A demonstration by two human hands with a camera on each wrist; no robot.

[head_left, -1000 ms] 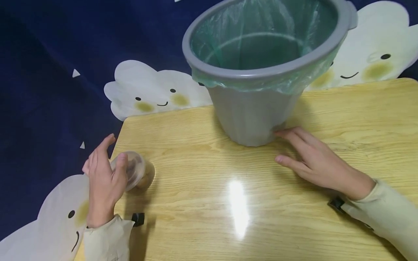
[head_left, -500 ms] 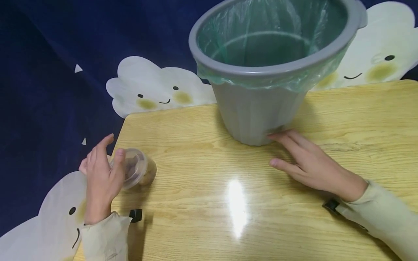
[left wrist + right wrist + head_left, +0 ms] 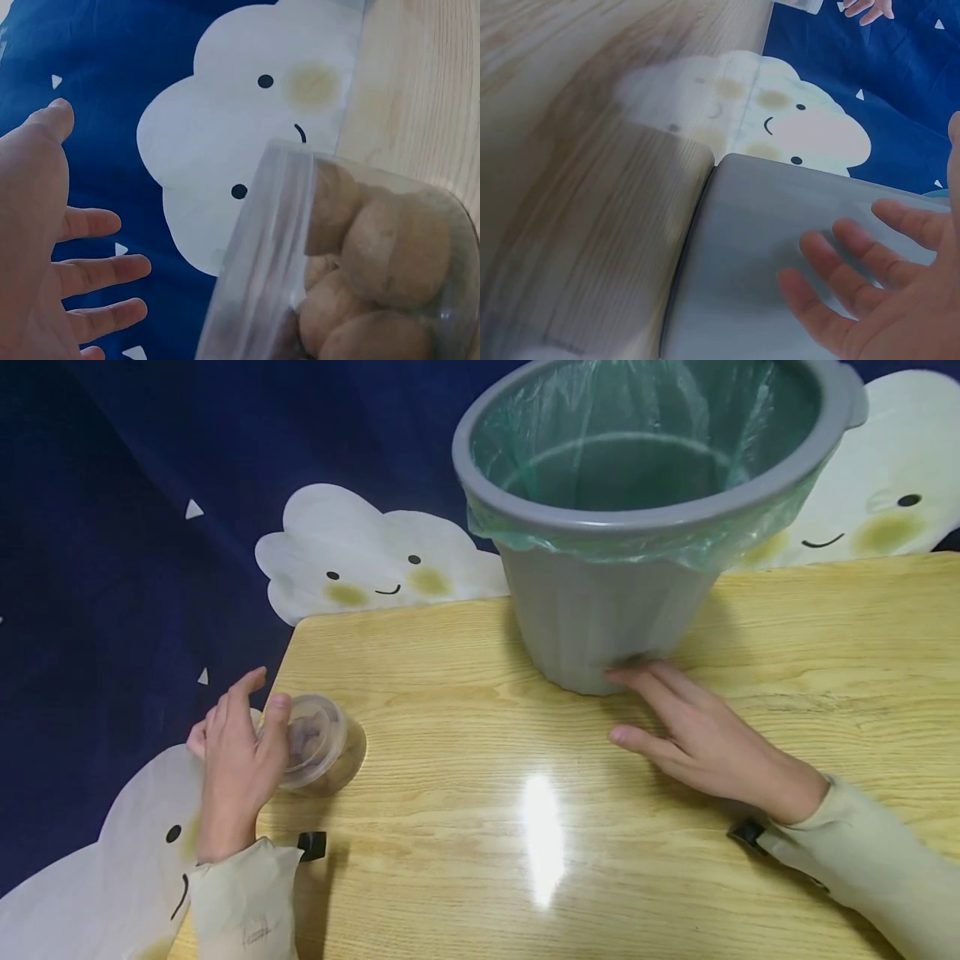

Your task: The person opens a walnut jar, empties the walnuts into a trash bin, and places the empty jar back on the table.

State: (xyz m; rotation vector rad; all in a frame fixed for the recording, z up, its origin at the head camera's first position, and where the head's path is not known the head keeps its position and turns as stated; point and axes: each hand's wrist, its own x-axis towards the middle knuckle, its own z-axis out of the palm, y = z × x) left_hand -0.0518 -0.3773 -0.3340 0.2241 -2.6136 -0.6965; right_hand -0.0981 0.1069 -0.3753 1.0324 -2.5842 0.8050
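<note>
A clear lidded plastic jar stands near the table's left edge, with several round brown things inside. Beside it hovers my left hand, fingers extended; the left wrist view shows a gap between the fingers and the jar. A grey trash bin stands upright at the back of the table, its green plastic liner folded over the rim. My right hand is at the bin's lower right side, fingers loosely spread. Whether its fingertips touch the wall I cannot tell.
The pale wooden table reflects a bright light near its middle. Behind it hangs a dark blue backdrop with white smiling clouds. A small black piece sticks out at the left cuff.
My right hand has moved left along the bin's base. The bin and jar appear slightly farther right as the head view shifts. My left hand holds nearly the same pose.
</note>
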